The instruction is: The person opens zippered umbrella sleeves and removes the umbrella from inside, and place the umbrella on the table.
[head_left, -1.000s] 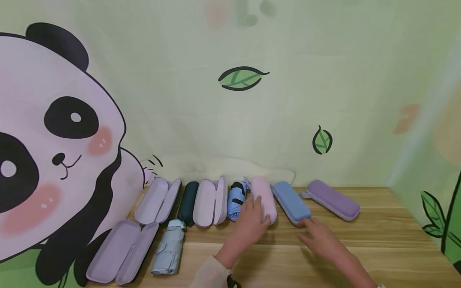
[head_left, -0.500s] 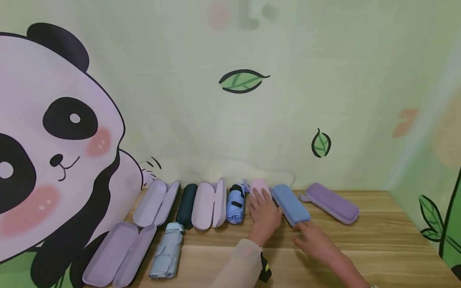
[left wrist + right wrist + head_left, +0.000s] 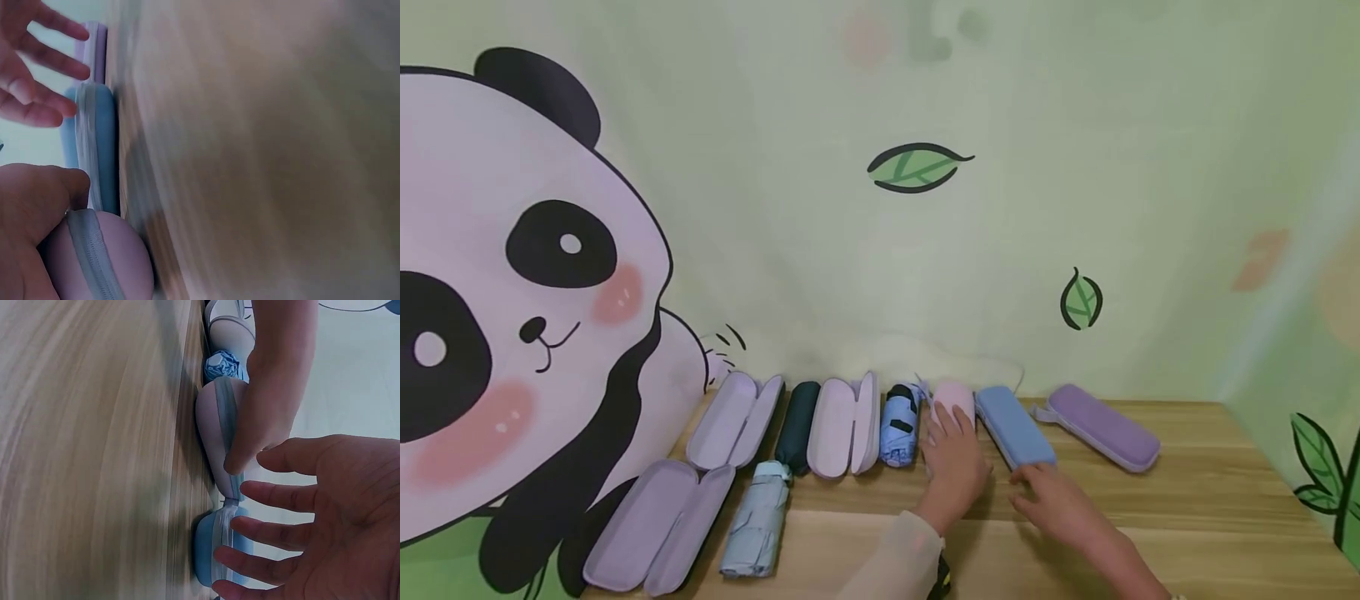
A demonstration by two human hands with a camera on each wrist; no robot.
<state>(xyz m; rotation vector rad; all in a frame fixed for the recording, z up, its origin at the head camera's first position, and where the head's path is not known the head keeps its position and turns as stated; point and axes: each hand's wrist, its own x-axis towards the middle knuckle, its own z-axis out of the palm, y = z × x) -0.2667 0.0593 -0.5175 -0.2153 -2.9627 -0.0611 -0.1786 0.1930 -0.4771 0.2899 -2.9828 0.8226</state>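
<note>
One pink case (image 3: 955, 395) lies under my left hand (image 3: 957, 468), fingers spread over its top; my right hand (image 3: 1054, 500), fingers wide, is at the blue case's (image 3: 1015, 425) near end, perhaps touching. I'd press lightly, keeping both flat on the worktop (image 3: 1210, 492).

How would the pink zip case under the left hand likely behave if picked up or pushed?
The pink zip case is probably stiff, since its smooth shell shows no dent beside the left hand. Its rounded end suggests it could rock when pushed. The zip band looks closed where visible, so it likely won't flop open when lifted.
</note>
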